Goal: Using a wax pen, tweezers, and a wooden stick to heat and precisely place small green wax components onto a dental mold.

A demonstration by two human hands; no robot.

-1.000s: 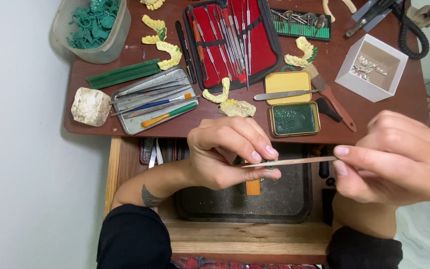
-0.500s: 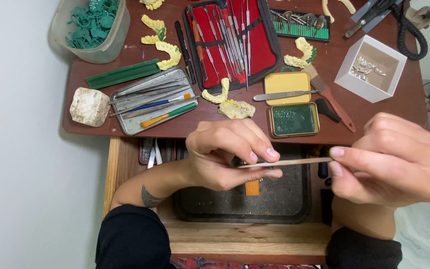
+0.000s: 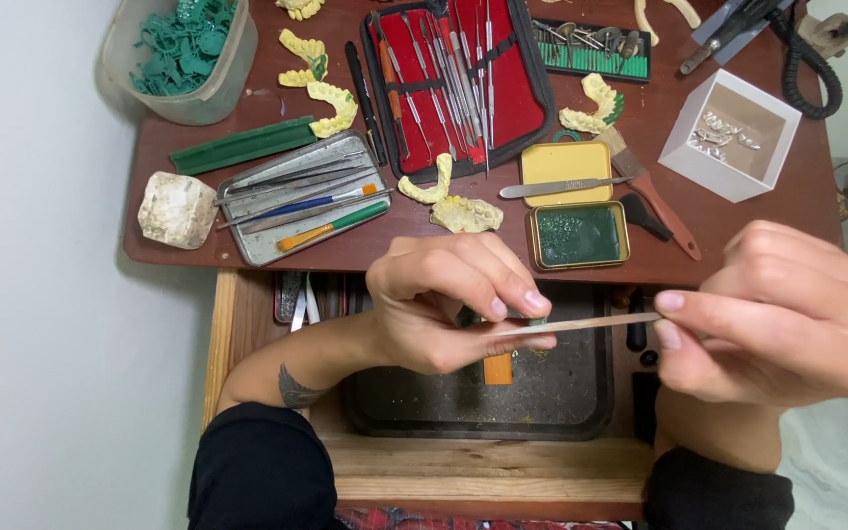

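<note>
My left hand (image 3: 449,299) pinches a tiny green piece (image 3: 538,320) between thumb and fingertips, held over a dark tray (image 3: 561,393) in an open wooden drawer. My right hand (image 3: 787,314) grips the end of a thin flat stick (image 3: 581,324), a slim file or spatula. The stick's tip rests against the green piece at my left fingertips. Both hands hover just below the front edge of the brown table (image 3: 395,250).
On the table lie a red case of metal instruments (image 3: 463,79), a metal tray of brushes and tools (image 3: 301,196), yellow dental casts (image 3: 463,211), a yellow tin with green wax (image 3: 579,234), a white box (image 3: 728,132), a tub of green pieces (image 3: 184,49) and a pale stone (image 3: 179,208).
The right hand has shifted slightly with the stick, sliding it along the green piece. The left hand stays nearly in place.
</note>
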